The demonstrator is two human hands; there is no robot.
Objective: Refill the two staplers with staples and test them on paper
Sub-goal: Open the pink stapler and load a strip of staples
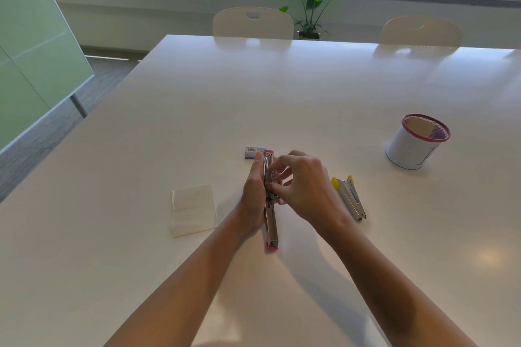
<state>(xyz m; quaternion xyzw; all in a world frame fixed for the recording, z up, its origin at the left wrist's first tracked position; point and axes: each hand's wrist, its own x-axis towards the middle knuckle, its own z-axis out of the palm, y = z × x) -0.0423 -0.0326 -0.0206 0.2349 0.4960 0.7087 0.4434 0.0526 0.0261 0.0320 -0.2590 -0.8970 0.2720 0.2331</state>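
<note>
A pink stapler [271, 229] lies unfolded flat on the white table [282, 87], pointing away from me. My left hand [253, 194] grips its left side around the middle. My right hand [304, 186] reaches in from the right, its fingertips pinching at the stapler's metal channel; whether it holds staples is hidden. A small staple box [251, 153] lies just beyond the stapler's far end. A yellow stapler [349, 196] lies partly open to the right of my right hand. A folded white paper [193, 209] lies to the left.
A mesh pen cup [414, 145] with a pink rim and a white paper wrap stands at the right. Two white chairs [253, 24] are pushed in at the far edge, with a potted plant [313, 5] behind them. A glass partition [33, 45] stands at the left.
</note>
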